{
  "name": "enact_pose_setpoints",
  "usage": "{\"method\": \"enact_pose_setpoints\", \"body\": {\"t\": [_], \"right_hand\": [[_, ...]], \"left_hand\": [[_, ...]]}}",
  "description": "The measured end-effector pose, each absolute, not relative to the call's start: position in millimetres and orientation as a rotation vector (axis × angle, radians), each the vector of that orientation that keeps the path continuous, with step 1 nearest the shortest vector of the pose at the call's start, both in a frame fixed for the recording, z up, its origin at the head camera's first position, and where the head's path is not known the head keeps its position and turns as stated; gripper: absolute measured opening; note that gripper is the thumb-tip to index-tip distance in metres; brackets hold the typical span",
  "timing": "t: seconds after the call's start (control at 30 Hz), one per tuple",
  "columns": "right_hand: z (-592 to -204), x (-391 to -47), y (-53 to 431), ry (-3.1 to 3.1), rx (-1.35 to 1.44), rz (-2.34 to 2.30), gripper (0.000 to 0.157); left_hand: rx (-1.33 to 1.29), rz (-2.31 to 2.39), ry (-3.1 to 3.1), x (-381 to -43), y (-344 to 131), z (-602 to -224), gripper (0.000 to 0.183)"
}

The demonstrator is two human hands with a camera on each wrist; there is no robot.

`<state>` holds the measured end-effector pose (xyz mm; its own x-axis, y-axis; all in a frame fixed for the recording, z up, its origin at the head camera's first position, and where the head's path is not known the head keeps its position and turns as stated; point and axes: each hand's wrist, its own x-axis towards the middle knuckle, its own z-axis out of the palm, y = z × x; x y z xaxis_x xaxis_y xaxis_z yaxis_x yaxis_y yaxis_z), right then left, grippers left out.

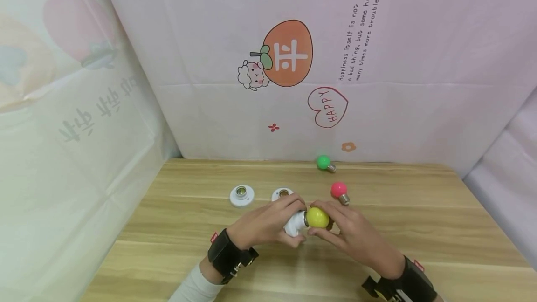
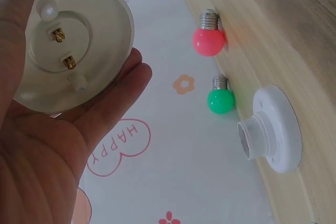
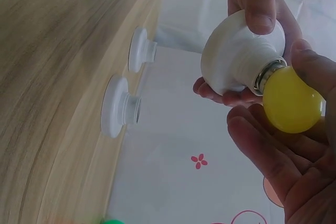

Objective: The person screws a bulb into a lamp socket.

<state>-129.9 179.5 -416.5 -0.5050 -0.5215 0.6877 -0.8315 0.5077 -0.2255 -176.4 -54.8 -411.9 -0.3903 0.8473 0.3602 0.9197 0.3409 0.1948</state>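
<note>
My left hand [image 1: 268,223] grips a white round lamp socket [image 1: 295,224] by its rim, raised above the table. In the left wrist view the socket's underside [image 2: 107,24] shows two brass terminals. A yellow light bulb [image 1: 317,218] is held by my right hand [image 1: 356,233], its thumb and fingers around the glass. The right wrist view has the bulb [image 3: 291,103] at the mouth of the socket [image 3: 226,51], with a band of its metal screw base visible between them. How deep the base sits inside is hidden.
Two more white lamp sockets stand on the wooden table [image 1: 180,227]: one at left [image 1: 241,195], the other [image 1: 277,194] partly behind my left hand. A green bulb [image 1: 323,162] and a pink bulb [image 1: 339,189] lie farther back. Printed cloth [image 1: 201,106] hangs behind the table.
</note>
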Motion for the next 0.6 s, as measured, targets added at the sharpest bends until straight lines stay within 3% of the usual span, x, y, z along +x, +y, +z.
{"method": "enact_pose_setpoints", "body": {"t": [0.6], "right_hand": [[-415.4,-126.6,180.9,-2.374,1.017,0.729,0.042]], "left_hand": [[-1.596,-0.48,-2.378,-175.5,-53.0,-414.3,0.049]]}}
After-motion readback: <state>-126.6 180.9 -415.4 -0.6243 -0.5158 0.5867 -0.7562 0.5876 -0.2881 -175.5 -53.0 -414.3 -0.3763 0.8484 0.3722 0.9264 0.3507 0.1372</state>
